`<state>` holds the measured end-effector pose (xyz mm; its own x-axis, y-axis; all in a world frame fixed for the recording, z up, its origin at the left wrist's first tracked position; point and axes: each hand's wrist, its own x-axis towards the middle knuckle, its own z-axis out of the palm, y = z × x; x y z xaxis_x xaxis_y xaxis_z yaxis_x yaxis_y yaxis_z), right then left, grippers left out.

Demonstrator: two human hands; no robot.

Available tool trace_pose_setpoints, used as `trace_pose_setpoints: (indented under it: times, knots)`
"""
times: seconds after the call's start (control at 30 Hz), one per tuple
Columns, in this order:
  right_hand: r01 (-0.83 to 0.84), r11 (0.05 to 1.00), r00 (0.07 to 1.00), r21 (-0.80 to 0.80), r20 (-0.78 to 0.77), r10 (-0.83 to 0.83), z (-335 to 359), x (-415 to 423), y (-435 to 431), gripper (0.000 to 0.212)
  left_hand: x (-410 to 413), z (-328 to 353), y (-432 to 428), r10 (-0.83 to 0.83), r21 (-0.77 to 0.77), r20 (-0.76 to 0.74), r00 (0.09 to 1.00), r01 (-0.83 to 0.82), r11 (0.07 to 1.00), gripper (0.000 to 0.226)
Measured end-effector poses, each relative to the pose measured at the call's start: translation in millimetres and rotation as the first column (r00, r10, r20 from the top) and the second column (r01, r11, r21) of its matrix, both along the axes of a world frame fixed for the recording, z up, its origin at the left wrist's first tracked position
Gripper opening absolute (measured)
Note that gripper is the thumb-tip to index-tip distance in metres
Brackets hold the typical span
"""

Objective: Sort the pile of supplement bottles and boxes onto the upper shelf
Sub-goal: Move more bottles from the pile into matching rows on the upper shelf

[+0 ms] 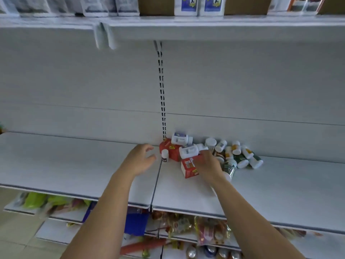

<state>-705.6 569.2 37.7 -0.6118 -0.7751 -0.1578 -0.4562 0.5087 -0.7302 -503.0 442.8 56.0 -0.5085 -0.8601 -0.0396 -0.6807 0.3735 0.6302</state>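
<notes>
Forearms: both bare, reaching in from the near edge toward the pile; lower shelves of mixed goods blur underneath.
Left hand (141, 157): fingers spread and slightly curled, holding nothing, hovering over the shelf (74, 165).
Small white bottle (165, 155): upright, just beyond the left fingertips, apart from them, touching the rear red box (170, 149).
Right hand (207, 165): fingers wrapped over the right side of the front red box (188, 168); looks like a grip, but contact under the palm is hidden.
White bottle on top (190, 150): lying on its side, resting on the front red box just beyond the right fingertips.
Second white bottle (181, 138): lying on the rear red box, against the back wall.
Bottle pile (237, 156): on their sides, jumbled, right of and beyond the right hand; one dark-labelled bottle partly under the wrist.
Task state: everything in one heap at the back of the shelf near the upright; sorting looks barely begun.
Risk 1: pulling the front red box probably tips the bottle off it; it's round, so it rolls.
Risk 2: right wrist sits over loose bottles; a sweep sideways could knock them toward the near edge.
Risk 3: left hand closing fast may topple the small upright bottle.
Upper shelf (205, 28): well above both hands, already stocked along the back.
</notes>
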Motion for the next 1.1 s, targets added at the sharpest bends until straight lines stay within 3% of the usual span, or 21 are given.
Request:
trace_pose_setpoints:
  times: [0.07,0.13,0.3,0.43,0.53,0.67,0.8,0.93,1.1]
  knots:
    - [0.128,0.992,0.988,-0.016,0.091,-0.126,-8,-7,-23,0.04,-35,-7,-23,-0.044,-0.035,0.028,0.999,0.045,0.998,0.044]
    - [0.137,0.991,0.99,0.009,0.027,-0.137,-20,-15,-39,0.055,-70,-13,-43,-0.081,-0.075,0.064,0.995,0.086,0.994,0.044]
    - [0.258,0.962,0.955,-0.092,0.172,-0.24,-34,-24,-66,0.06,-129,-30,-69,-0.255,-0.174,0.294,0.921,0.314,0.933,0.05]
    - [0.28,0.958,0.951,-0.056,0.153,-0.269,-43,-22,-77,0.075,-142,-44,-77,-0.229,-0.288,0.412,0.882,0.364,0.885,0.053]
    - [0.299,0.949,0.938,-0.103,0.212,-0.273,-48,-25,-81,0.067,-143,-50,-76,-0.212,-0.273,0.339,0.917,0.312,0.91,0.047]
    - [0.297,0.919,0.945,-0.258,0.217,-0.244,-53,-11,-71,0.045,-125,-52,-57,-0.152,-0.182,0.119,0.981,0.172,0.968,0.046]
    - [0.323,0.857,0.92,-0.401,0.347,-0.184,-40,-5,-56,0.052,-107,-37,-37,-0.078,-0.028,-0.103,0.992,0.076,0.997,0.056]
    - [0.458,0.737,0.784,-0.497,0.616,-0.072,-15,-17,-43,0.061,-98,-10,-24,0.026,0.17,-0.276,0.961,0.022,0.985,0.066]
    - [0.529,0.692,0.556,-0.491,0.817,0.155,43,13,5,0.039,-56,41,39,0.091,0.387,-0.507,0.857,0.133,0.913,0.033]
